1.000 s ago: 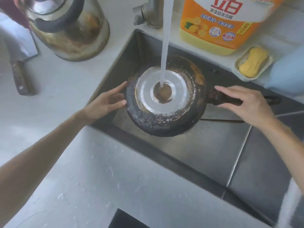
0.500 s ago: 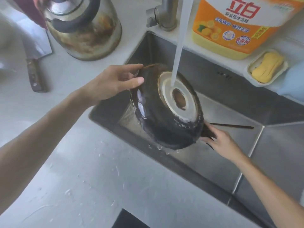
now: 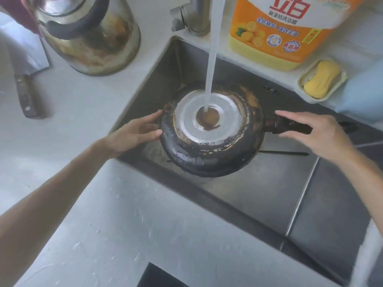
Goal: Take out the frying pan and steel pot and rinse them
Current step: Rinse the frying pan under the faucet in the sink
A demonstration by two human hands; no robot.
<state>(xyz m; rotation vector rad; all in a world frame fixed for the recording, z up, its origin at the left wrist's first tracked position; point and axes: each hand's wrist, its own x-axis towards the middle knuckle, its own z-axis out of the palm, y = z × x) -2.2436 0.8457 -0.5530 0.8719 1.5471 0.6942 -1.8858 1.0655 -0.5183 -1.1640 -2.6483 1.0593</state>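
The blackened frying pan (image 3: 209, 160) is upside down over the sink (image 3: 259, 195), its silver base disc facing up. Water from the tap (image 3: 192, 17) falls straight onto the brown centre of that base. My left hand (image 3: 136, 133) grips the pan's left rim with thumb and fingers. My right hand (image 3: 310, 131) is wrapped over the dark handle (image 3: 290, 126) on the pan's right. A stained steel pot (image 3: 93, 36) with a black handle stands on the counter at the top left.
A cleaver (image 3: 27, 75) lies on the white counter (image 3: 83, 204) at far left. An orange dish-soap jug (image 3: 279, 32) and a soap dish with yellow soap (image 3: 322, 78) sit behind the sink. A thin dark stick (image 3: 284, 153) lies in the basin.
Half a second ago the pan was tilted on edge with my right hand low; now it lies level, bottom up, back under the stream, my right hand on the handle at the right.
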